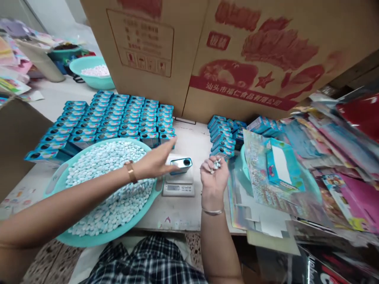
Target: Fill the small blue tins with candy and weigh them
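My left hand is open, fingers stretched out and thumb apart, over the right rim of a mint-green basin. The basin is full of small pale-blue and white candies. Just right of that thumb a small blue box with a dark round hole in its top stands on a white digital scale; whether the thumb touches it I cannot tell. Palm up, my right hand is to the right of the scale, its fingers curled round several small candies.
Rows of blue boxes stand behind the basin, with another group at right. A large cardboard carton walls off the back. Plastic packaging sheets pile up at right. A second green basin sits far left.
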The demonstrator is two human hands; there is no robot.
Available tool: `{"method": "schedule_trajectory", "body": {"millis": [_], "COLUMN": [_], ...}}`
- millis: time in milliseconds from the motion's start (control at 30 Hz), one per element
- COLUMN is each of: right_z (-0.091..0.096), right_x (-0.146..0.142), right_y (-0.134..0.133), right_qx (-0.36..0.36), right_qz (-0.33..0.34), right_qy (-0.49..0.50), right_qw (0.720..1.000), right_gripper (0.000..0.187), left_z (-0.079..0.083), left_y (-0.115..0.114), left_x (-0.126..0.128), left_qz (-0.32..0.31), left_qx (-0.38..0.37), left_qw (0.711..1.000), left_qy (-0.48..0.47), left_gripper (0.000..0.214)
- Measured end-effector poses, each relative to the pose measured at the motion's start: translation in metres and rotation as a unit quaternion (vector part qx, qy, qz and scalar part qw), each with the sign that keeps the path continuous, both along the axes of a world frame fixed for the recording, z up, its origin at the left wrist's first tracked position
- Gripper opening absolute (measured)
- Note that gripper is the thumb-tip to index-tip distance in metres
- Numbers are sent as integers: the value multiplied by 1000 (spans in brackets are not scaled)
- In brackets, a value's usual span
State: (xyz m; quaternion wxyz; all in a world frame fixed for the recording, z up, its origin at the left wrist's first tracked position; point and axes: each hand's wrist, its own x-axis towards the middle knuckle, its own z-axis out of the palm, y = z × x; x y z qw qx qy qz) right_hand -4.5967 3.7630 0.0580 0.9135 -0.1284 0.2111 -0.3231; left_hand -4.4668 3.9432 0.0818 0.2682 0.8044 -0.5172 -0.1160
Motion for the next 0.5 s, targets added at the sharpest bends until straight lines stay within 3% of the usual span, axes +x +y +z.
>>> {"method": "schedule_trajectory", "body": {"millis": [133, 267, 500], "right_z": [4, 1, 4], "right_x": [19, 26, 32], "right_y": [-3, -6, -5], "right_qx": [46, 40, 50], "right_qz": [23, 54, 27], "right_qy": [2, -14, 19], "right_qw": [999, 998, 998], "right_gripper": [21, 22, 32], "left_z": [21, 25, 15], "left_y": [37, 59, 51], "left_x": [13, 17, 12], "left_qz": [57, 86, 34], "left_qx": [-75, -105, -59], "left_qw": [995, 989, 995], "left_qy": [20, 52, 66], "left_gripper": [92, 88, 77]}}
